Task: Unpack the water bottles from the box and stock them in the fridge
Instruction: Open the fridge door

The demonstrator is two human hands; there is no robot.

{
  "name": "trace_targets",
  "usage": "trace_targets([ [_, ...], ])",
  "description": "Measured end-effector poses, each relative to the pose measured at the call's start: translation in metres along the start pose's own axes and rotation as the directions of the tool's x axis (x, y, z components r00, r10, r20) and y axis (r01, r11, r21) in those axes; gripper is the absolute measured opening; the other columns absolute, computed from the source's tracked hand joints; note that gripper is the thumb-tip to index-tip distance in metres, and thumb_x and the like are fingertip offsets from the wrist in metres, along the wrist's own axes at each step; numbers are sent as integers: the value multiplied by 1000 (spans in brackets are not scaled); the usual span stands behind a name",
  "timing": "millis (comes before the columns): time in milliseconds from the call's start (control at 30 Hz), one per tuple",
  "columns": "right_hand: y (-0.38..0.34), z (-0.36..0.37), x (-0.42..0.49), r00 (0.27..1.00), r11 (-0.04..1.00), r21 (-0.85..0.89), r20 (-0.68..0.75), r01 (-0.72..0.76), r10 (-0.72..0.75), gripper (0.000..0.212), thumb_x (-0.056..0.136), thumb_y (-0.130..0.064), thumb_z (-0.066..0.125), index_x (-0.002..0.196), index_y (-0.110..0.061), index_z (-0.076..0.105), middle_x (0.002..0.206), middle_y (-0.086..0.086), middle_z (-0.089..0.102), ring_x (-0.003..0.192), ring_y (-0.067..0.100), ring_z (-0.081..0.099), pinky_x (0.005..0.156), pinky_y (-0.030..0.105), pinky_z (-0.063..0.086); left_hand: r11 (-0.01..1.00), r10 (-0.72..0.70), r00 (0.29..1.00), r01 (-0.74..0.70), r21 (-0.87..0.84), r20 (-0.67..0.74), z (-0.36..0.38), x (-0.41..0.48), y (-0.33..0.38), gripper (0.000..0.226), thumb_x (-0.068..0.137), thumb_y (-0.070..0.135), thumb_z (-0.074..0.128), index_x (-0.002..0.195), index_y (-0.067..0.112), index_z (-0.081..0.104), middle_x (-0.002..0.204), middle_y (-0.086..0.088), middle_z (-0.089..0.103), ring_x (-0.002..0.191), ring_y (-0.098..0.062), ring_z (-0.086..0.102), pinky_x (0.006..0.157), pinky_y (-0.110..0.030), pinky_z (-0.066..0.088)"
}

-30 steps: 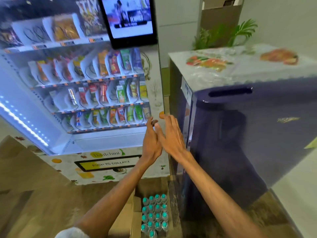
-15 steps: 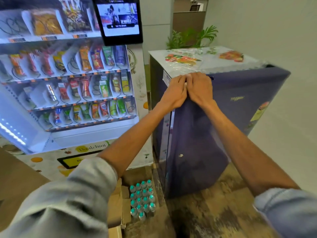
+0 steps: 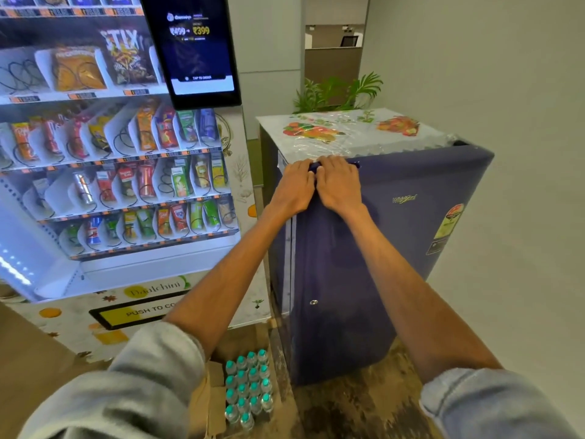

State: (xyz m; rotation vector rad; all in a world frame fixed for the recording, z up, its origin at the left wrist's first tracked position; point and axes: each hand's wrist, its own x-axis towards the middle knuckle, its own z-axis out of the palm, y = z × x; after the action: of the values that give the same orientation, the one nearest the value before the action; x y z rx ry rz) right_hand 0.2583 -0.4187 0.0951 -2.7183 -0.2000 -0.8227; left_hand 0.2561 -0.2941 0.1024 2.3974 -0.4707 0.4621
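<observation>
Fingers (image 3: 329, 163) of left hand (image 3: 294, 188), right hand (image 3: 340, 185) seemingly hide in handle (image 3: 355, 165).

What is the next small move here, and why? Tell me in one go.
Probably pull the fridge door open toward you. The left hand and the right hand both grip the handle at the door's top edge. The door looks shut or barely ajar, and the bottles stand in the box, so nothing can be stocked until it swings open.
</observation>
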Motion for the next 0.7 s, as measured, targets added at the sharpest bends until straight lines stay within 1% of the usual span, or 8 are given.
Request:
trace_targets([
  [67, 2, -2, -1, 1000, 1000, 5, 12, 16, -16, 38, 99, -27, 29, 122, -14, 56, 122, 4, 59, 117, 23, 50, 94, 38, 39, 999, -31, 999, 30, -28, -34, 5, 0, -1, 42, 94, 18, 32, 127, 7, 56, 124, -15, 61, 113, -29, 54, 101, -40, 43],
  [233, 7, -14, -3, 998, 999, 45, 57, 17, -20, 38, 98, -26, 32, 127, -15, 54, 128, 2, 58, 122, 21, 46, 97, 38, 35, 992, -100, 984, 87, -88, -149, 12, -12, 18, 35, 97, 8, 35, 124, 7, 57, 122, -14, 60, 112, -26, 53, 98, -33, 41],
  [367, 14, -34, -36, 996, 995, 73, -48, 73, -70, 47, 92, -29, 25, 120, -16, 60, 121, 0, 63, 119, 21, 51, 94, 38, 39, 991, -63, 963, 29, -131, -261, 20, -50, 42, 32, 100, 11, 34, 125, 8, 54, 119, -8, 58, 109, -16, 47, 95, -20, 35],
  [433, 22, -47, -55, 992, 987, 115, -72, 114, -107, 44, 94, -28, 26, 118, -16, 61, 119, -1, 64, 117, 19, 52, 96, 37, 39, 990, -52, 945, 7, -139, -324, 26, -70, 59, 32, 101, 12, 34, 126, 10, 54, 119, -2, 56, 109, -10, 44, 93, -9, 29],
  [467, 26, -54, -63, 989, 981, 146, -87, 127, -115, 42, 95, -28, 28, 118, -17, 62, 119, -2, 64, 117, 18, 53, 98, 36, 38, 989, -56, 935, 4, -147, -351, 29, -78, 69, 32, 102, 13, 33, 126, 11, 55, 117, 0, 56, 107, -8, 43, 91, -7, 28],
  [567, 43, -78, -89, 985, 959, 237, -117, 155, -130, 38, 99, -29, 29, 116, -19, 62, 118, -5, 63, 117, 14, 52, 99, 37, 38, 978, -77, 930, 0, -209, -360, 36, -96, 93, 34, 101, 17, 32, 122, 15, 59, 111, 2, 59, 101, -11, 47, 88, -14, 33],
  [633, 56, -92, -108, 983, 945, 278, -115, 172, -145, 36, 100, -29, 29, 115, -21, 61, 118, -8, 62, 119, 12, 50, 102, 37, 36, 956, -69, 940, -33, -290, -334, 38, -109, 107, 32, 101, 18, 34, 119, 21, 60, 110, 7, 60, 101, -12, 50, 89, -14, 35],
  [700, 69, -108, -124, 983, 929, 328, -119, 171, -139, 35, 97, -25, 30, 114, -21, 61, 118, -7, 62, 121, 12, 49, 104, 32, 33, 930, -50, 955, -62, -362, -292, 39, -120, 121, 31, 100, 18, 35, 117, 22, 61, 113, 9, 62, 104, -12, 52, 92, -16, 36],
])
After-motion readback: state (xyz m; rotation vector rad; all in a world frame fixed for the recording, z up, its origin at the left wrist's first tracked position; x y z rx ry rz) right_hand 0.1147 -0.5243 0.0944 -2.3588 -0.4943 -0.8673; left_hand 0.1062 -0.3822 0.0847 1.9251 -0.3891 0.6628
